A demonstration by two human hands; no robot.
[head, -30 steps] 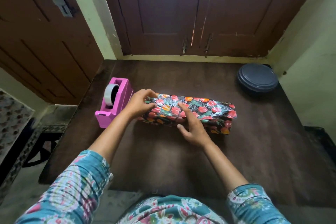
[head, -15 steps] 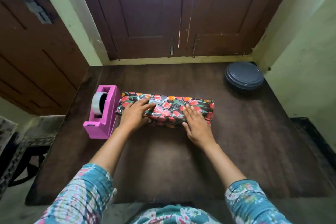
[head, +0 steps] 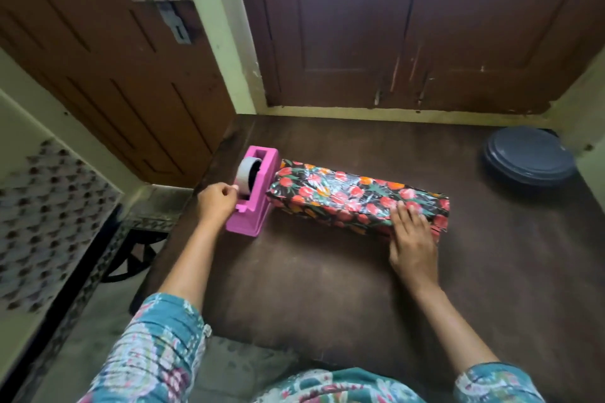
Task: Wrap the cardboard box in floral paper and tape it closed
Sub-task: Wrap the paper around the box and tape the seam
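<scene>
Tape is what this moment turns on. Your left hand [head: 218, 203] is at the dispenser [head: 254, 198], thumb and forefinger pinched together at the roll [head: 246, 177]; whether they already have the free end of the tape is too small to tell. Your right hand [head: 413, 240] lies flat and open, palm down, fingers spread over the near top edge of the box [head: 357, 198], holding the paper in place rather than gripping anything.

The box sits on the table [head: 327, 288] between your hands, its long axis running from the dispenser at your left hand across to your right hand and slightly toward you. Its left end is just beside the dispenser, possibly touching it. Your right hand covers the right end; your left hand is nearer the other end, so a strip drawn off the roll should travel rightward along the box to wherever the seam needs it.

The box looks fully covered: glossy dark paper [head: 330, 188] with red and orange flowers, crinkled and catching the light along the top. At the right end, beside your fingers, the paper looks looser and a little ragged, so I judge that end still wants closing.
</scene>
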